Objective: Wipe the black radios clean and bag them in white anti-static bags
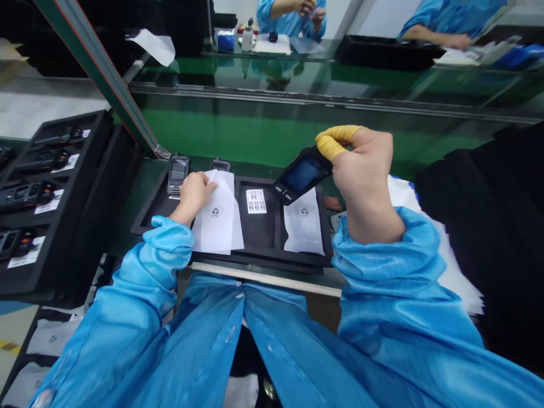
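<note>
My right hand [361,164], with yellow finger cots on thumb and forefinger, pinches the top end of a black handheld device [302,174]. The device hangs tilted above the right part of a black tray [267,233], its screen facing me. Beneath it lies a white pouch [304,226] printed with a recycling mark and "CPE". My left hand [195,192] pinches the upper edge of white plastic bags [217,226] with the same print, lying over the tray's left part. A second handheld device [178,173] stands just behind that hand. A label sheet [255,202] sits in the middle compartment.
Stacked black trays [55,192] with several devices and labels stand at the left. A pile of white bags [450,266] and dark stacked trays [493,226] are at the right. Across the green partition [238,119], two people in blue sleeves work.
</note>
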A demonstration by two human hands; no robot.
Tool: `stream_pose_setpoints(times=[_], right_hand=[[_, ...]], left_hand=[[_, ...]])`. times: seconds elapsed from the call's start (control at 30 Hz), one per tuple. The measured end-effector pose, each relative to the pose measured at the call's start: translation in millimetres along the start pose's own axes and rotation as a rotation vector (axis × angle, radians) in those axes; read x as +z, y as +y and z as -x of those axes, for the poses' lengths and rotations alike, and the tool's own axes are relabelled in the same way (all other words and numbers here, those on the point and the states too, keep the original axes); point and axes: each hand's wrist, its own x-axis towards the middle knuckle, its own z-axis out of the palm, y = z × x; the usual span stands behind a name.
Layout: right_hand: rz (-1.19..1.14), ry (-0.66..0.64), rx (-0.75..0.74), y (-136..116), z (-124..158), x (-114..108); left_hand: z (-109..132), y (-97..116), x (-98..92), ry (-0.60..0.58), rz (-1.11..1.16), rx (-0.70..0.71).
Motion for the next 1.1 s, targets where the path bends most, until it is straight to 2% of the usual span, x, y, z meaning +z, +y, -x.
stream_pose_setpoints(times=[0.07,0.13,0.23,0.3,0.37,0.43,0.57,0.73,1.1], right_hand=[[-0.068,0.038,0.056,-5.1,1.8,-1.7],[-0.143,0.065,0.063,-11.4,1.6,-4.2],[-0.338,0.162,0.042,-23.8,-4.4,-9.8],[-0.492,0.250,0.014,-33.4,-11.7,-14.2],[-0.618,0.321,-0.018,-43.2,-20.0,-18.7],[-0.717,0.366,-0.035,-53.1,-27.2,-22.9],[-0.841,0.434,-0.057,-75.3,-33.7,-29.0],[-0.875,0.501,-0.032,-98.7,-30.5,-28.9],[-0.780,0.444,-0.126,-81.1,-18.0,-30.9]], left_hand=[[7.2,5.8,-5.1,0.065,0.140,0.068],[16.5,15.1,-10.7,0.072,0.426,0.101],[30.0,32.3,-17.6,-0.081,0.873,0.067],[36.9,43.5,-20.2,-0.198,1.001,0.041],[42.1,53.2,-21.3,-0.279,1.017,0.021],[46.2,61.5,-21.6,-0.307,1.011,0.019],[52.1,76.3,-24.0,-0.231,0.961,0.062],[56.1,89.3,-28.9,-0.155,0.839,0.148],[65.1,89.1,-32.5,-0.130,0.870,0.173]])
